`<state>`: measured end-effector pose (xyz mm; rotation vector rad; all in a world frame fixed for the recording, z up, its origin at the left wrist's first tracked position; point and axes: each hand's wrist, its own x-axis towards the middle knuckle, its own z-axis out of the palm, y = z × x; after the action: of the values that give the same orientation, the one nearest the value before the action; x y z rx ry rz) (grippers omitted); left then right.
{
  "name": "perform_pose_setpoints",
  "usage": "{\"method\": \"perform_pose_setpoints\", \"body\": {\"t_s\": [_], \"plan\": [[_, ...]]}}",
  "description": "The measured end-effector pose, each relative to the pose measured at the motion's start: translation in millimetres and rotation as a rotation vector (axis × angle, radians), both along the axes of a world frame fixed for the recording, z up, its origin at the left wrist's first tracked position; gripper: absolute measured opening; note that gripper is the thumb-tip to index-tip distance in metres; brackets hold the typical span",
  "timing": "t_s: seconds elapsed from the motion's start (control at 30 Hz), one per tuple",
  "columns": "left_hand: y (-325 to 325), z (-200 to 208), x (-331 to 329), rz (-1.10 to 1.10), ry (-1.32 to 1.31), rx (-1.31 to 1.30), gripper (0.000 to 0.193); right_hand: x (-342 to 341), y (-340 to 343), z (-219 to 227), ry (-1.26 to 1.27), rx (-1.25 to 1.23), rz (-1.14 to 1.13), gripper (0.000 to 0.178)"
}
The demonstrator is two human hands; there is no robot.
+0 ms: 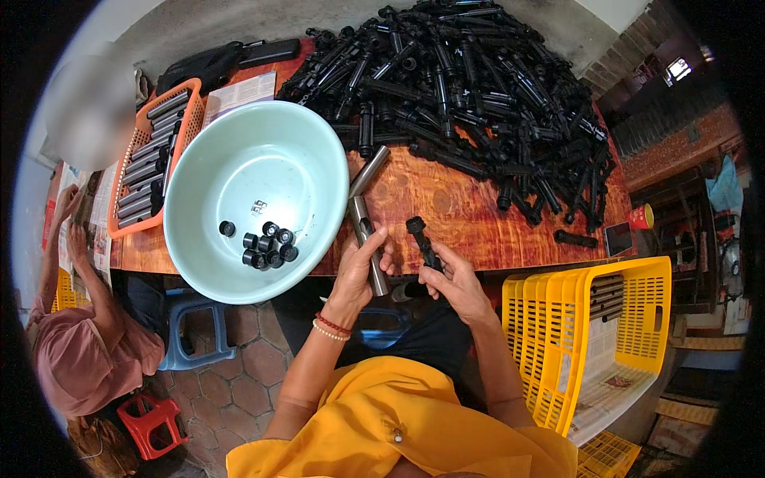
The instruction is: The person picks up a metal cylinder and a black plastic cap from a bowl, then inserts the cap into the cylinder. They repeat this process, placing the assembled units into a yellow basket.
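My left hand (356, 267) is closed round a silver metal tube (361, 213) with a dark slot in its side, near the table's front edge. A second silver tube (369, 172) lies just beyond it, beside the basin. In my right hand (458, 288) is a black ribbed plastic rod (417, 231) with a wider round head, tilted up and apart from the tube. To the left stands a pale blue-green basin (185, 171), overhanging the table's front edge, with several short black caps (273, 256) at its bottom.
A large heap of black rods (446, 88) covers the back of the wooden table (470, 233). One loose rod (575, 239) lies at the right edge. An orange basket (118, 217) holds silver tubes. Yellow crates (550, 342) stand right. At left sits another person (96, 342).
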<state>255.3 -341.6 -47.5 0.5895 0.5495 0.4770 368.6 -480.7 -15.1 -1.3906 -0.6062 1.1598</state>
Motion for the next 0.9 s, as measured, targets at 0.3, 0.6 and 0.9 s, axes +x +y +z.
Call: {"method": "perform_pose_setpoints", "body": {"t_s": [0.3,0.6,0.9], "plan": [[-2,0,13,-0.032,0.014,0.067,0.027,-8,-12,-5,0.085,-0.008,-0.054,0.028],[-3,9,40,0.014,-0.235,-0.182,0.029,-35,-52,-10,0.048,-0.141,-0.004,0.023],[-24,10,41,0.002,-0.160,-0.088,0.029,-45,-35,-15,0.082,-0.132,-0.069,0.024]]}}
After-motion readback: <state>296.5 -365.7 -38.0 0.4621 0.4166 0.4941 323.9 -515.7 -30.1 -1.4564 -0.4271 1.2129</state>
